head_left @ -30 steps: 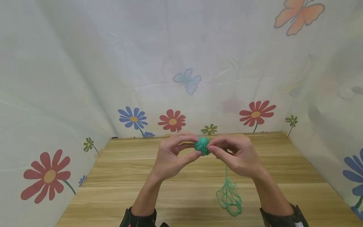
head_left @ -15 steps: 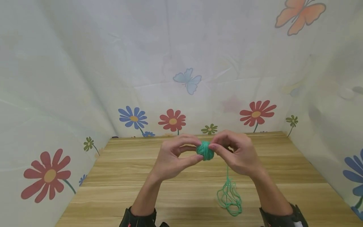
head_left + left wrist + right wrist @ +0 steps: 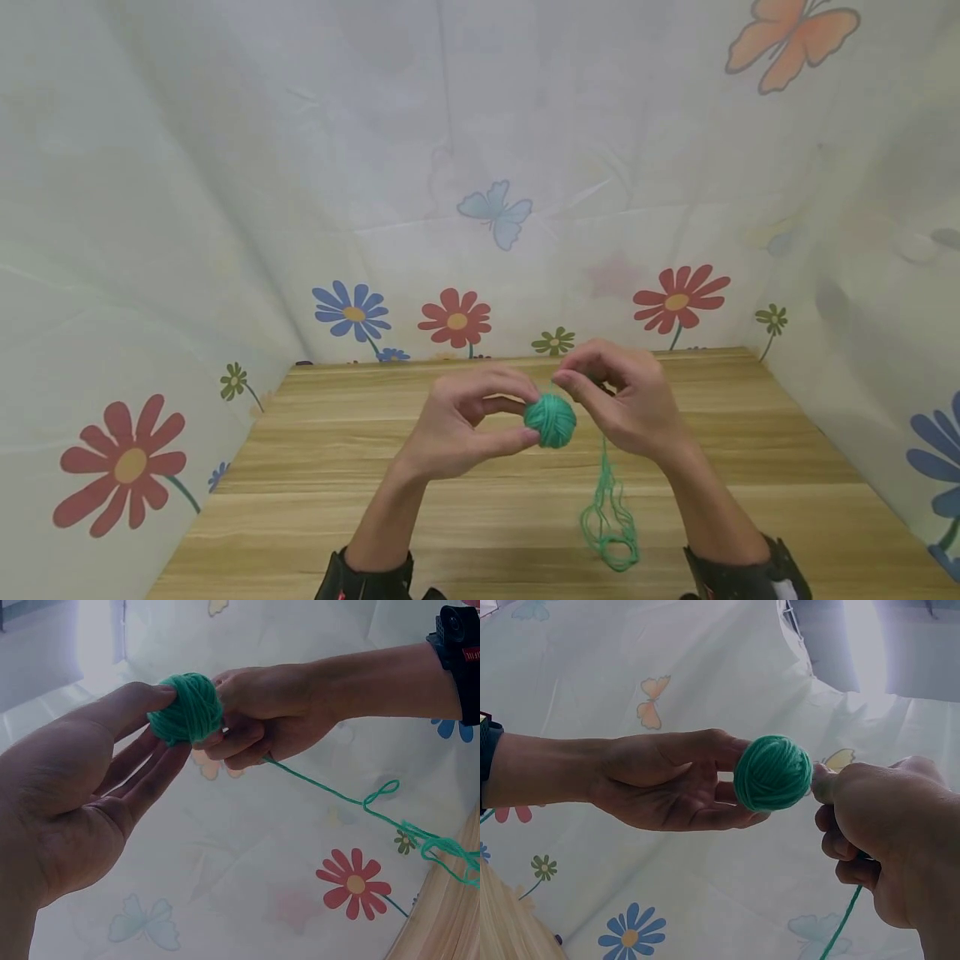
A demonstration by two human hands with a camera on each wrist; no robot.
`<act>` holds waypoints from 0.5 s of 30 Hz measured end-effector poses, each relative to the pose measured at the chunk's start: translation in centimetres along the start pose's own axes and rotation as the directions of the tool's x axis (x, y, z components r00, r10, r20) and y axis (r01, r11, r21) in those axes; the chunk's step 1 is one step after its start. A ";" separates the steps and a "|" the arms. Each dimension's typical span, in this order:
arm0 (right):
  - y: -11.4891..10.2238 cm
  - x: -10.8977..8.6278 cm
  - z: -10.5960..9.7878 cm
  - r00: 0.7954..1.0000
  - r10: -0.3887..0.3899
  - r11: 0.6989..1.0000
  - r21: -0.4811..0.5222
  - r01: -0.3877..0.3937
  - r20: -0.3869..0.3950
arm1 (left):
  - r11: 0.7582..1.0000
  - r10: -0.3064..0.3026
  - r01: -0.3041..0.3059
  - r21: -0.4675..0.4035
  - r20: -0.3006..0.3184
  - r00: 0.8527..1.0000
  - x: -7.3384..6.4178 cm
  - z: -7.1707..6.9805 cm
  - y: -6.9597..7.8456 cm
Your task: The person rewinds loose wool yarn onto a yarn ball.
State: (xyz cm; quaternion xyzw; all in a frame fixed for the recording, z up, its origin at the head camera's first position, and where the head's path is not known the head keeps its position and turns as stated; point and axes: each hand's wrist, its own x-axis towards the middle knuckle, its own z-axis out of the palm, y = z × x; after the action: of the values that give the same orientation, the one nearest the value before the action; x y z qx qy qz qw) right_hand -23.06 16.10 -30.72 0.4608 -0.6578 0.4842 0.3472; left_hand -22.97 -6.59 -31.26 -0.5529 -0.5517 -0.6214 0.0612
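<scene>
A small ball of green yarn is held up above the wooden table. My left hand pinches its left side between thumb and fingers. To the right of the ball, my right hand pinches the yarn strand with thumb and index finger, its other fingers curled in. A short bit of strand shows between the ball and those fingertips. From under the right hand the loose yarn hangs in a tangled bundle of loops. In the right wrist view the wound ball shows crossing wraps, and a strand trails below the right hand.
Beneath both hands lies the wood-grain table. A pale curtain printed with flowers and butterflies rises at its back and both sides. Dark straps with cameras circle the wrists.
The ball has turned and moved slightly down and right with my left hand. My right hand has risen a little from it, and the hanging yarn has shifted slightly right.
</scene>
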 end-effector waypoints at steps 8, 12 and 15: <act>0.9 -0.4 0.1 0.996 0.078 0.997 -0.016 -0.078 0.053 | 1.000 0.002 -0.002 -0.018 0.001 1.000 -0.2 -0.1 -0.6; 0.9 -0.5 0.2 0.988 0.101 0.995 -0.025 -0.099 0.114 | 1.000 0.010 -0.011 -0.010 -0.041 0.999 -0.1 0.0 -0.4; 0.8 -0.5 0.3 0.981 0.096 0.995 -0.022 -0.094 0.171 | 1.000 0.028 -0.028 0.003 -0.094 0.995 0.0 -0.1 -0.2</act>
State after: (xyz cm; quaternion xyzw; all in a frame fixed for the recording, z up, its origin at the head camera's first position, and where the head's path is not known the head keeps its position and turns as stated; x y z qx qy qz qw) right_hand -23.69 16.04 -31.47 0.4665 -0.7099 0.4541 0.2687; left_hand -23.17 -6.56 -31.41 -0.5308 -0.5409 -0.6452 0.0963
